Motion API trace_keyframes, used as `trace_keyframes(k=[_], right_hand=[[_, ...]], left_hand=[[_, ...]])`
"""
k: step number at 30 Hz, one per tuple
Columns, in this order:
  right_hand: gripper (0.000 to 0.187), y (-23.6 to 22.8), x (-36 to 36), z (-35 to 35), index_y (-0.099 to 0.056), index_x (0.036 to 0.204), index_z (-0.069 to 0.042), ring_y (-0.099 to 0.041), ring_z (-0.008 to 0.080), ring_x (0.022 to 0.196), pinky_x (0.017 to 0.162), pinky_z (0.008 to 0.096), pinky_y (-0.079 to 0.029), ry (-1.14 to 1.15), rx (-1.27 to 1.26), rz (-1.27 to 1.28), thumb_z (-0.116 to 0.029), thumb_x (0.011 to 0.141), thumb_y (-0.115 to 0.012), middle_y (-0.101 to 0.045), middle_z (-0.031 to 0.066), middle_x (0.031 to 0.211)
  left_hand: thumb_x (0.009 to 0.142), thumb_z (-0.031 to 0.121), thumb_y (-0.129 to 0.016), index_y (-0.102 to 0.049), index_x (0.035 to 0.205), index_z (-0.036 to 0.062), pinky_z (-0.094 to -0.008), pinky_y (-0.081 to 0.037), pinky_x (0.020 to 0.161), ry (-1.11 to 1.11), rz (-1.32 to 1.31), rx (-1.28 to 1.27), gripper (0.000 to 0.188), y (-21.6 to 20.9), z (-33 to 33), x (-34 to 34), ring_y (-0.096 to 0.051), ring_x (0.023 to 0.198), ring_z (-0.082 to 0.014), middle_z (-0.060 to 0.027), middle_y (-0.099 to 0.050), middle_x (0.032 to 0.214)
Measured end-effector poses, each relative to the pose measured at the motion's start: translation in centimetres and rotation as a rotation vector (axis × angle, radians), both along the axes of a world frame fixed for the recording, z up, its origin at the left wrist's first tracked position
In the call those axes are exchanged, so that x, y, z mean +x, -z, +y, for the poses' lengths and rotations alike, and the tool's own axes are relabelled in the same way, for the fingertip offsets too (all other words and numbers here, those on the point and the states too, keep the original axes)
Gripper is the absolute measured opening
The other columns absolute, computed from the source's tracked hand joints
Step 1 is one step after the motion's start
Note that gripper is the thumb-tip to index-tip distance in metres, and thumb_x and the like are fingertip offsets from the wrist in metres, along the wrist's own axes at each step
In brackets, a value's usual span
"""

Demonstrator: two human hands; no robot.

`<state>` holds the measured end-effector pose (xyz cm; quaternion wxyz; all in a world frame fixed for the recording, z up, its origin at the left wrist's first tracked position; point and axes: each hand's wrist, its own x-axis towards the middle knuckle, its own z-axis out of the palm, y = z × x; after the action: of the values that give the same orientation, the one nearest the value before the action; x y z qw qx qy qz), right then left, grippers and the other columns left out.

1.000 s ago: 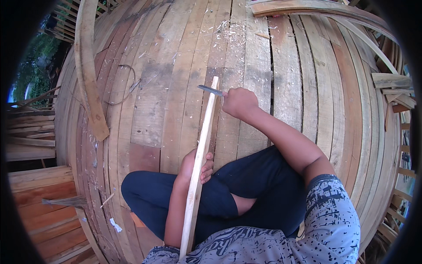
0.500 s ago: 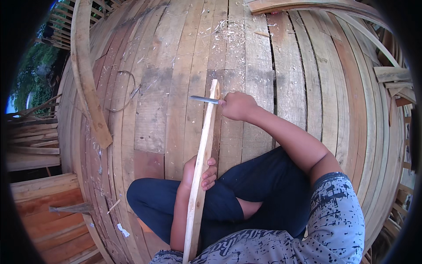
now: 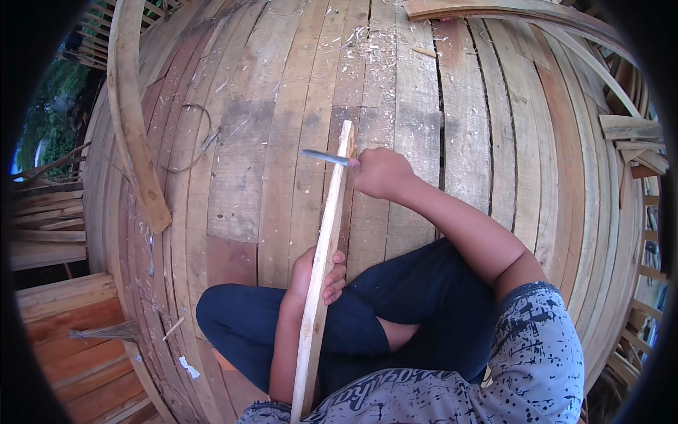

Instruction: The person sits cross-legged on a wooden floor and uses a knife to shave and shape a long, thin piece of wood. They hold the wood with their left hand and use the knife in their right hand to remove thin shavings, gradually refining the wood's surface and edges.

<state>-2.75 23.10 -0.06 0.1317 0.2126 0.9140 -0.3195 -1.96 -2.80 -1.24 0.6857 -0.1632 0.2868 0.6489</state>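
A long, pale wooden strip [image 3: 323, 247] runs from beside my body up to the middle of the floor, its far end slightly right of centre. My left hand [image 3: 319, 275] wraps round it about halfway along, fingers curled over the right side. In my right hand [image 3: 381, 173] is a knife, its handle hidden in the fist. The knife's blade [image 3: 325, 156] points left and lies across the strip just below its far end. A lighter cut face shows along the strip's upper edge.
Plank flooring [image 3: 296, 177] spreads around my crossed legs. Wood shavings [image 3: 374, 46] lie scattered at the far middle. A curved board [image 3: 134, 120] lies at the left, near a thin bent strip [image 3: 205, 141]. A brush-like bundle [image 3: 106, 331] sits lower left; more boards [image 3: 508, 8] lie far right.
The view has shifted slightly. The knife and my right hand stay near the strip's far end, with the blade a little more tilted. My left hand keeps its hold.
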Motion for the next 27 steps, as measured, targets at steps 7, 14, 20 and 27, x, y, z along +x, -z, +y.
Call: trace_keyframes(k=[7,14,20,27], right_hand=[[0.045,-1.8,2.2,-3.6,-0.071,0.087,0.002,-0.069,0.042,0.083,0.081,0.0506,-0.054,-0.231,-0.001,0.042,-0.034,0.098,-0.047,-0.069,0.0251,0.084],[0.044,-3.0,3.1,-4.5,-0.072,0.085,0.002,-0.068,0.0438,0.081,0.079,0.0512,-0.054,-0.251,-0.045,0.016,-0.033,0.097,-0.048,-0.068,0.0261,0.078],[0.042,-2.5,2.2,-1.9,-0.073,0.085,0.0,-0.07,0.0407,0.082,0.078,0.0497,-0.055,-0.143,0.071,-0.004,-0.033,0.097,-0.05,-0.069,0.0251,0.08],[0.04,-3.0,1.1,-1.2,-0.073,0.092,0.0,-0.07,0.0381,0.088,0.081,0.0467,-0.055,-0.128,0.06,-0.102,-0.033,0.097,-0.05,-0.07,0.0241,0.088]], left_hand=[[0.101,0.044,-0.031,-0.046,0.088,0.0123,-0.0324,-0.039,0.032,-0.008,0.014,-0.024,0.038,-0.2,0.1,-0.1,-0.042,0.034,-0.0179,-0.0026,-0.041,0.052],[0.101,0.043,-0.028,-0.047,0.085,0.0127,-0.0309,-0.037,0.03,0.002,0.038,-0.08,0.039,-1.0,0.3,0.3,-0.041,0.033,-0.0161,-0.0018,-0.04,0.05],[0.101,0.043,-0.028,-0.047,0.086,0.0123,-0.0303,-0.036,0.029,0.01,0.078,-0.098,0.039,-1.2,0.8,0.0,-0.041,0.032,-0.016,-0.0022,-0.041,0.05],[0.101,0.043,-0.03,-0.048,0.089,0.0116,-0.0306,-0.037,0.03,0.003,0.074,-0.09,0.038,-0.9,0.5,0.1,-0.042,0.033,-0.0166,-0.0022,-0.041,0.051]])
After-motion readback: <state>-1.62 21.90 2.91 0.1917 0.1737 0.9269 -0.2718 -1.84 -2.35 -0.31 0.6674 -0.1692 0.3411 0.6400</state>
